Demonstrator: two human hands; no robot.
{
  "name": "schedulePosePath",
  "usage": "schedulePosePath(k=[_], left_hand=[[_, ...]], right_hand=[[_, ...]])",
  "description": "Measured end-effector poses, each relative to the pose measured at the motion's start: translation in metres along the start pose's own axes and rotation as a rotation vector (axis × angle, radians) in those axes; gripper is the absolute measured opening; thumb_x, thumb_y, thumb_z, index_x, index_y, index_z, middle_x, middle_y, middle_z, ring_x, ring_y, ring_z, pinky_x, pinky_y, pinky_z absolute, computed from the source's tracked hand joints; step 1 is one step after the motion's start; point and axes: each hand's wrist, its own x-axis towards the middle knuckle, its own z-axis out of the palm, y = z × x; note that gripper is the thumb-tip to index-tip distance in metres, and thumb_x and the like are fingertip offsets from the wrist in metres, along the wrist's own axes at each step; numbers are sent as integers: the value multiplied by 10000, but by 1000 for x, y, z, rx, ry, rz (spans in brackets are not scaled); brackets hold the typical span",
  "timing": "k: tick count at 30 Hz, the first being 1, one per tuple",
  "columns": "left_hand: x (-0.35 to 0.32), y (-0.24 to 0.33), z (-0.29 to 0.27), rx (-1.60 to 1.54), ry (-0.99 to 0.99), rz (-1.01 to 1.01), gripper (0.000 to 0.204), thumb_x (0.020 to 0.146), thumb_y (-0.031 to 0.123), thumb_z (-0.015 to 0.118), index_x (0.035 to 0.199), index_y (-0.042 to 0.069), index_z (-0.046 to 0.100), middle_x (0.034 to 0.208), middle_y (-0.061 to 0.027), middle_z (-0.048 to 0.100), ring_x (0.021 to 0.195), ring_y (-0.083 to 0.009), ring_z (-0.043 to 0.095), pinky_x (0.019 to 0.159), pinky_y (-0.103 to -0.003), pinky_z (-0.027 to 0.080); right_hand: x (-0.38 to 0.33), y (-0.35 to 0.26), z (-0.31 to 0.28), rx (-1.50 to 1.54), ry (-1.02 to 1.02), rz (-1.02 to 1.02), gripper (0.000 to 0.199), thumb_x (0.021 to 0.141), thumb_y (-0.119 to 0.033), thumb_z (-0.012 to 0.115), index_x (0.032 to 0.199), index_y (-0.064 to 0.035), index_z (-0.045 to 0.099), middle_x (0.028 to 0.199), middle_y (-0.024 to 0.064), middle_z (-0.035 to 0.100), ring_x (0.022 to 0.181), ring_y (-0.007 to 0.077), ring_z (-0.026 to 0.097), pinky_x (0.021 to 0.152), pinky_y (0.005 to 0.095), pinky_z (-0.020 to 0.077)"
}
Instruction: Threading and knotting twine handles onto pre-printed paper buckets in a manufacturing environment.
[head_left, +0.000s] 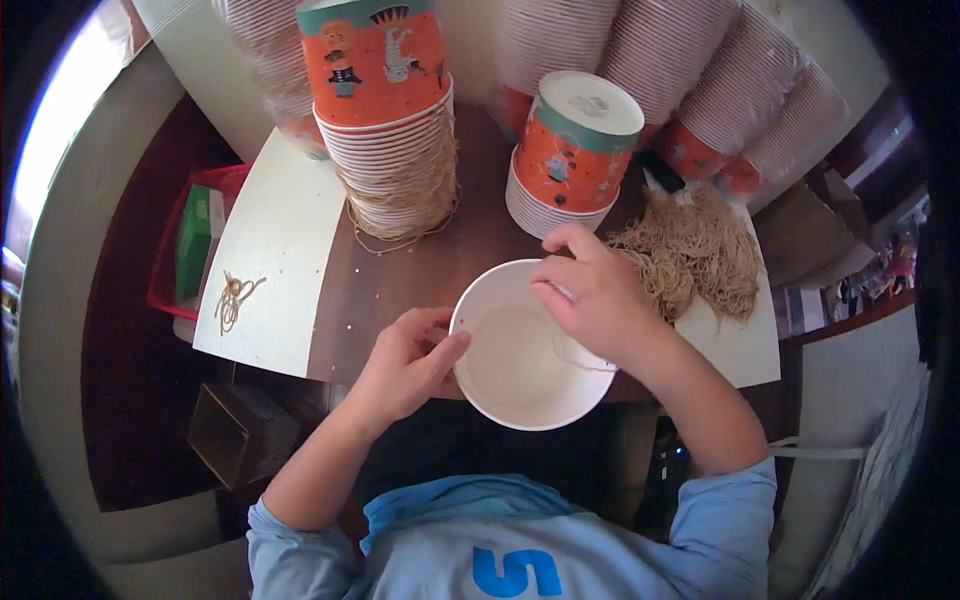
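Observation:
A white paper bucket [490,395], its open mouth facing up, is held in front of me at the table's near edge. My left hand [408,358] grips its left rim between thumb and fingers. Over the right side of the mouth, my right hand [600,300] is closed in a pinch on a thin tan cord [572,360]. The cord loops down inside the bucket and meets the wall at the right rim. My right fingers partly hide where the cord runs.
Orange and green nested buckets stand in a tall stack [385,140] and a shorter stack [570,160]. A heap of tan cords [695,250] lies right, a small cord bundle [235,300] left. Plastic-wrapped bucket stacks [650,50] line the back. A red crate [165,270] stands left.

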Motion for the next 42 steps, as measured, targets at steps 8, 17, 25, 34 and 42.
schedulePosePath(k=[8, 17, 25, 34, 42], left_hand=[[-11, -5, -2, -273, 27, -122, 273, 946, 169, 477, 1119, -31, 544, 776, -49, 610, 640, -83, 571, 582, -217, 482], [-3, -16, -4, -180, 35, 1, 221, 931, 120, 489, 1079, -24, 566, 754, -35, 603, 626, -80, 555, 569, -217, 463], [-3, -12, -6, -126, 27, 24, 215, 921, 107, 496, 1074, -27, 567, 763, -48, 611, 644, -86, 567, 577, -224, 471], [-2, -11, -6, -96, 34, 35, 208, 910, 89, 505, 1068, -29, 571, 773, -58, 613, 685, -100, 585, 604, -235, 489], [3, 5, -11, 418, 92, 426, 172, 828, 18, 559, 988, -15, 612, 782, -114, 620, 727, -197, 612, 648, -285, 494]], right_hand=[[0, -20, 28, 242, -182, 55, 87, 761, -115, 626, 787, -32, 632, 828, 104, 545, 744, 269, 568, 649, 369, 453], [3, -24, 42, 181, -215, 72, 81, 750, -114, 608, 745, -34, 621, 808, 109, 547, 732, 278, 571, 647, 389, 456], [4, -27, 44, 148, -180, 37, 84, 747, -106, 600, 735, -23, 610, 794, 111, 543, 718, 284, 574, 641, 395, 461], [5, -28, 47, 164, -172, 22, 83, 749, -105, 596, 748, -24, 615, 785, 109, 544, 712, 280, 576, 633, 391, 462], [9, -26, 53, 160, -172, -32, 87, 749, -107, 604, 792, -43, 645, 800, 105, 560, 736, 288, 580, 648, 391, 469]])
